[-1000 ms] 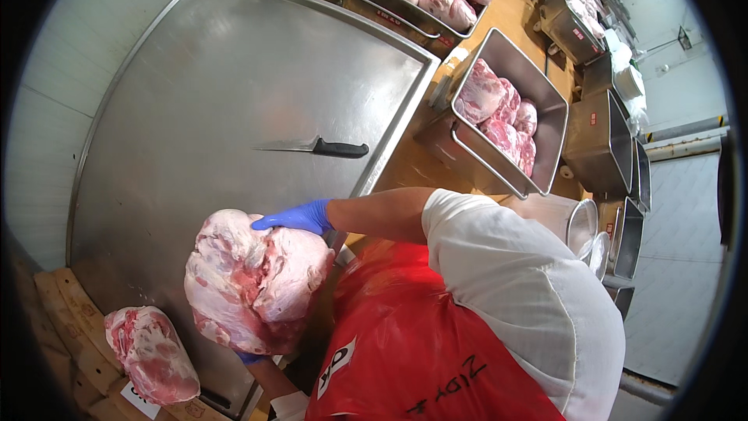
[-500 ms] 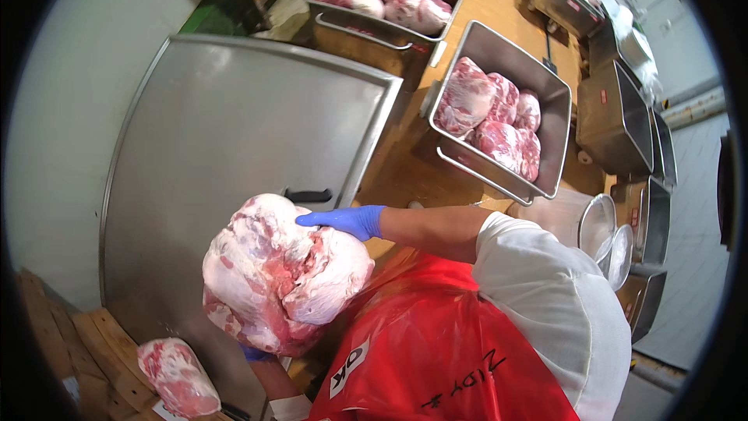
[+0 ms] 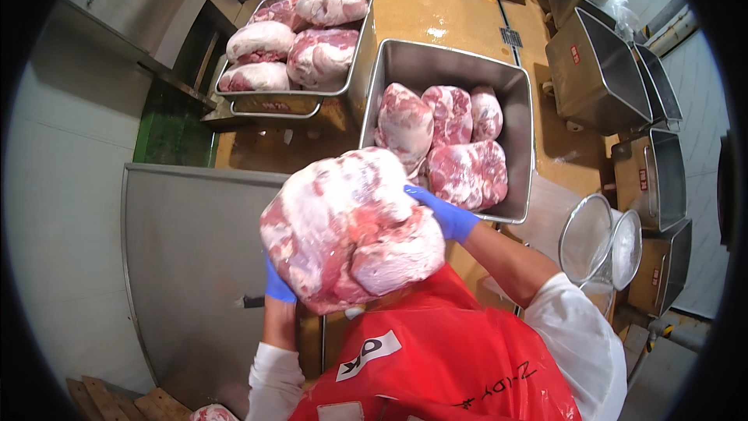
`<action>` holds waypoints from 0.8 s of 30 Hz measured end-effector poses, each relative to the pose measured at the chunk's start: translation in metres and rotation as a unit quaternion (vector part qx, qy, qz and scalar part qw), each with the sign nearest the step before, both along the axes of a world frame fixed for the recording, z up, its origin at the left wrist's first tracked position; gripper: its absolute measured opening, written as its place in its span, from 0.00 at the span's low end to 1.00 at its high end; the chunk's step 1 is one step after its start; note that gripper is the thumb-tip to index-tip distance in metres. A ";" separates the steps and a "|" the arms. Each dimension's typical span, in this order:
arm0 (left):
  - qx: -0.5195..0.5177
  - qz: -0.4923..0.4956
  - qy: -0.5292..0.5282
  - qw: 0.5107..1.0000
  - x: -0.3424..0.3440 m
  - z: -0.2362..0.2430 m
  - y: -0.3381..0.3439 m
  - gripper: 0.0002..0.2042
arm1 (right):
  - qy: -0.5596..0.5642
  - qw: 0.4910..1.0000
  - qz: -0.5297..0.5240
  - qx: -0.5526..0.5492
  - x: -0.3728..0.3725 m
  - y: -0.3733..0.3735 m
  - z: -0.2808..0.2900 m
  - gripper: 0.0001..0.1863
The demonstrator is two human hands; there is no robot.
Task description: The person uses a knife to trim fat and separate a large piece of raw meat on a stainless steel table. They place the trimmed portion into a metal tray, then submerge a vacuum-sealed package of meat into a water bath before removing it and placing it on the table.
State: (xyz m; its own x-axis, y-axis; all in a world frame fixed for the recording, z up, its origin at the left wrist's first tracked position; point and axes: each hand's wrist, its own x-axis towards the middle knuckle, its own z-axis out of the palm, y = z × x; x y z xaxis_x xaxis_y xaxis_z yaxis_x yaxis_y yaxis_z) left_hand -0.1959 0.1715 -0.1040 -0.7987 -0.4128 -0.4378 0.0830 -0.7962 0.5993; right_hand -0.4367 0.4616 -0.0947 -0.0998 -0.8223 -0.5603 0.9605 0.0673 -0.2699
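A large raw cut of meat (image 3: 351, 234), pale with fat and pink on its face, is held up in front of my red apron (image 3: 436, 343). My left hand (image 3: 279, 282), in a blue glove, supports its left side with the fingers partly hidden behind it. On the right edge, my right hand (image 3: 446, 214), gloved in blue too, grips with the thumb on top. The cut hangs between the steel table and a steel bin (image 3: 456, 62) holding several pieces of meat (image 3: 467, 175). A dark-handled knife (image 3: 251, 302) lies on the table beside my left forearm.
The steel table (image 3: 195, 242) spreads at left. Another steel bin (image 3: 362, 70) full of meat stands at the back left. Along the right are more wheeled steel bins (image 3: 592, 78) and clear bags on round hoops (image 3: 586, 238). Wooden boards (image 3: 109, 398) and more meat (image 3: 212, 413) show at the lower left.
My view has swung right, toward the bins. The cut has been lifted off to the right, away from over the table, with both hands on it; my left hand now shows more.
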 end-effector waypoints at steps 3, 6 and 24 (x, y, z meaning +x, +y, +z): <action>-0.003 -0.081 0.079 0.994 -0.050 -0.036 -0.009 0.25 | 0.015 0.997 -0.066 -0.025 -0.011 0.020 0.001 0.39; 0.055 -0.161 0.115 0.979 -0.103 -0.009 -0.009 0.32 | 0.131 0.981 -0.144 -0.023 -0.029 0.030 -0.006 0.46; -0.348 -0.203 -0.225 0.887 0.017 -0.101 -0.012 0.38 | 0.591 0.710 0.289 0.252 -0.026 0.043 -0.234 0.51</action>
State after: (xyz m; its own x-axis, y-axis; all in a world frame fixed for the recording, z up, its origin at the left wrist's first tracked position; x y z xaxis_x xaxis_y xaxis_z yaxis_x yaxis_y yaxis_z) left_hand -0.1787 0.1596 -0.2050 -0.7527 -0.4265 -0.5015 -0.4979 -0.1297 0.8575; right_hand -0.4625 0.5044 -0.3282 -0.4732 -0.6413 -0.6041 -0.1431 0.7325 -0.6655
